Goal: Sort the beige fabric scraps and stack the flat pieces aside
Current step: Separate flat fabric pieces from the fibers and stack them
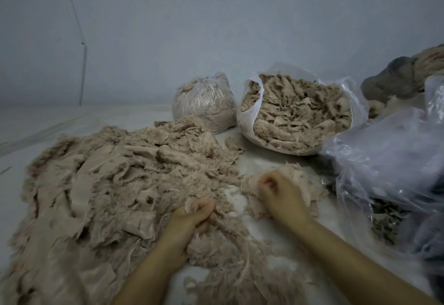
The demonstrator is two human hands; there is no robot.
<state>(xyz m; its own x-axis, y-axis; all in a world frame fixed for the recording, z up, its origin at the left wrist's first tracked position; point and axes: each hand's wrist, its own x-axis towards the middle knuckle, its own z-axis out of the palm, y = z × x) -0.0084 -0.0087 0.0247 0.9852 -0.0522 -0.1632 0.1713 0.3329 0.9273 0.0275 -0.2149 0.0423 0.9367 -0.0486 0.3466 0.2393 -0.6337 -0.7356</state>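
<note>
My left hand (194,218) grips frayed threads at the big scrap pile's (108,184) near edge; my right hand (278,192) curls, pressing onto the small stack (310,184) beside it.

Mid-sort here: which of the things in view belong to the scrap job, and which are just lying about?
In the job:
- big scrap pile, gripped by left hand
- small set-aside stack under right hand
- open bag of scraps

Lying about:
- tied bag
- crumpled clear plastic
- grey bundle
</note>
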